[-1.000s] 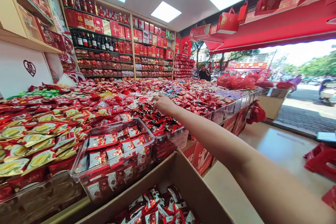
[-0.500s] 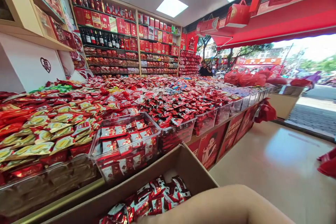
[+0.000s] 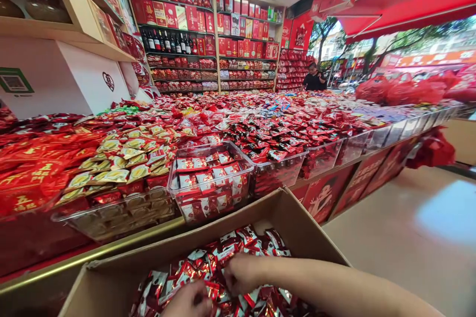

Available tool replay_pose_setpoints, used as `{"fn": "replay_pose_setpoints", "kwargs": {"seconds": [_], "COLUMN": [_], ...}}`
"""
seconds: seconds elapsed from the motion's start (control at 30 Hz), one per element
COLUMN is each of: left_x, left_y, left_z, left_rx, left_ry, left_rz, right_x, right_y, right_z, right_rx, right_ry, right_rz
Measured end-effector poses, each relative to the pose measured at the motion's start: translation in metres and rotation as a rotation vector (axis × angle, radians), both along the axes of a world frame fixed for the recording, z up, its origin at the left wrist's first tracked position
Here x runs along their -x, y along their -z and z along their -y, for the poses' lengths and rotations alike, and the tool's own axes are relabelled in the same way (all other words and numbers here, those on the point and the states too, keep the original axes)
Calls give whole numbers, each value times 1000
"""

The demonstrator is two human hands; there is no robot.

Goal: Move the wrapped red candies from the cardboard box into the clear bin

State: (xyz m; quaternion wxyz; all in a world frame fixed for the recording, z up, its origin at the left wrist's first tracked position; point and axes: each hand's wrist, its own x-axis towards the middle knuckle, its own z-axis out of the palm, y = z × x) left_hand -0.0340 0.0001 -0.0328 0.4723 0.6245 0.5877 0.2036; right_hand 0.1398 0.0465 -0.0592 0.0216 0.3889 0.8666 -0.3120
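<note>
A brown cardboard box (image 3: 293, 208) stands in front of me, filled with small red-and-white wrapped packets (image 3: 197, 262). Both my hands are down among these packets. My right hand (image 3: 240, 273) comes in from the right, its fingers curled downward into the pile, so what they hold is hidden. At the bottom edge, close beside it, my left hand (image 3: 190, 299) is partly cut off by the frame. Its fingers are bent in against the packets, and I cannot see what lies between them. Just past the box sits a clear plastic bin (image 3: 211, 185) with neat rows of red-and-white packets.
A long display of heaped sweets (image 3: 260, 124) in clear bins runs across the view. Shelves (image 3: 178, 34) of bottles and red boxes line the back wall. A person (image 3: 314, 79) in dark clothing stands at the far end. Red bags (image 3: 433, 151) hang at right above a pale floor.
My right hand, hidden below the frame earlier, now shows in the box, and my left hand has come into view. The view has swung left and down.
</note>
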Motion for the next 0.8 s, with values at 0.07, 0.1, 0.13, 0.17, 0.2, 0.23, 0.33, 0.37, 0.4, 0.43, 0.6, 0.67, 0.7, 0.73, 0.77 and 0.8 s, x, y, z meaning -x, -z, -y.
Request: {"fn": "replay_pose_setpoints", "kwargs": {"seconds": [0.07,0.1,0.13,0.17,0.2,0.23,0.33,0.37,0.4,0.43,0.6,0.67,0.7,0.73,0.77,0.8], "left_x": [0,0,1,1,1,1,-1,-2,-3,-4,-8,-10,-11,-12,-14,-15], "left_y": [-10,-15,-21,-27,-33,-38,-48,-49,-49,-49,-52,-58,-61,-64,-66,-68], "left_z": [-10,-14,-16,-17,-17,-15,-9,-8,-6,-5,-1,1,3,5,7,8], "left_rx": [-3,-4,-2,-6,-8,-8,7,14,20,24,31,25,35,54,76,97], "left_ry": [-79,-123,-163,-211,-247,-278,-338,-346,-350,-349,-338,-350,-356,-357,-345,-316], "left_rz": [134,203,270,332,384,428,512,530,545,558,607,650,689,732,768,785], "right_x": [-6,-9,-13,-15,-18,-20,-19,-17,-14,-10,6,7,6,6,5,5], "right_y": [-10,-16,-21,-27,-32,-38,-51,-54,-57,-59,-68,-73,-75,-77,-79,-80], "right_z": [-6,-9,-11,-13,-15,-15,-14,-12,-10,-8,2,4,5,5,5,5], "right_rx": [7,-1,-5,3,21,47,128,147,183,244,502,462,449,445,444,445], "right_ry": [84,130,181,223,251,265,275,279,281,282,350,377,381,382,382,382], "right_rz": [-122,-166,-213,-258,-298,-333,-434,-466,-508,-557,-828,-883,-909,-937,-967,-992]}}
